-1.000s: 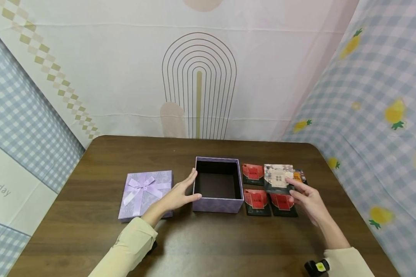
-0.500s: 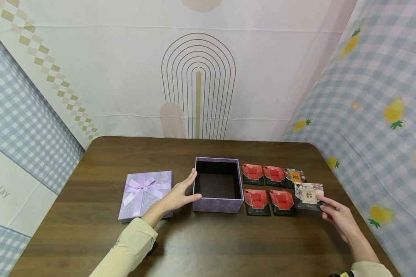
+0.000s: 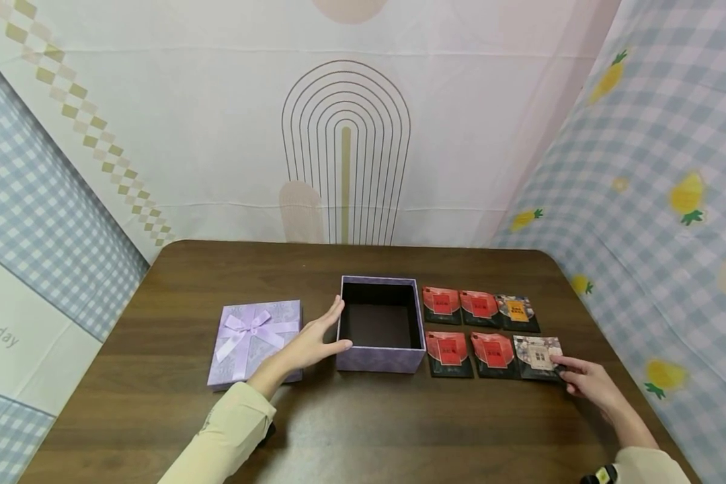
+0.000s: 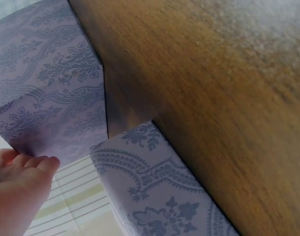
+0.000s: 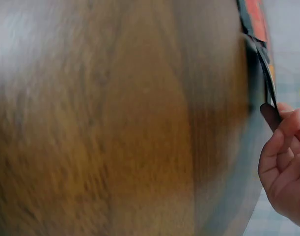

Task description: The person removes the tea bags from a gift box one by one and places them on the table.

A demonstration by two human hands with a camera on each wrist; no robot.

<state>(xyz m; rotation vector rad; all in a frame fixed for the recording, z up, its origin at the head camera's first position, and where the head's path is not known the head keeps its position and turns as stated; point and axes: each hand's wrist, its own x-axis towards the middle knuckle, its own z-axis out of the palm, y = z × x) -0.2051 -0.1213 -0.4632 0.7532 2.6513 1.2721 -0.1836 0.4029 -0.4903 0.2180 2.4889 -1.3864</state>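
Observation:
An uncovered purple box point(image 3: 381, 360) with a dark inside stands mid-table. My left hand point(image 3: 316, 341) lies along its left side, fingers extended and thumb at the near corner; in the left wrist view the fingertips rest by the patterned wall. At the right, my right hand point(image 3: 589, 384) pinches the right edge of a flat square sachet point(image 3: 535, 355), pale on top and dark below. This sachet is at the near right end of two rows. Seen edge-on in the right wrist view, it is a thin dark line between thumb and fingers.
Several red-and-black sachets point(image 3: 448, 349) and one with an orange label point(image 3: 516, 310) lie right of the box in two rows. Left of it lies the purple lid point(image 3: 254, 339) with a ribbon bow. A patterned cloth point(image 3: 460, 134) hangs behind the wooden table point(image 3: 363, 423).
My right hand has carried the pale-topped sachet from above the other sachets rightward, then down to the near row's right end. My left hand stays at the box.

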